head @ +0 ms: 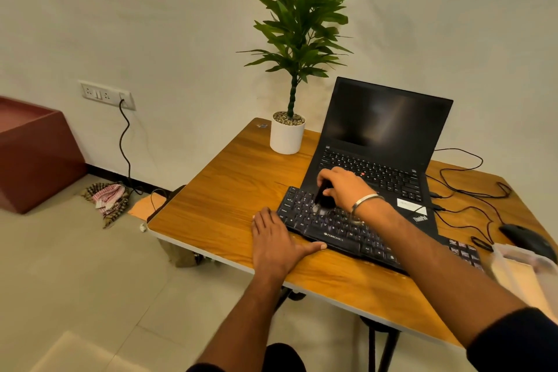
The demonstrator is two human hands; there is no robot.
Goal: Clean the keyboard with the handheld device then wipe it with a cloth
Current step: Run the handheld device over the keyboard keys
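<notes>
While the left hand (276, 243) lies flat on wood, the right hand (342, 187) pinches a bristled black brush (322, 197) on the keyboard (332, 228).

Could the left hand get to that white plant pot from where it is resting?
Probably yes: the left hand lies flat beside the keyboard, holding nothing, and only bare tabletop lies between it and the plant pot.

The tabletop (217, 190) lies bare along its left edge, giving open passage there. The potted plant (287, 136) blocks the far left corner; the open laptop (380, 148) and tangled cables (471, 190) crowd the far right.
</notes>
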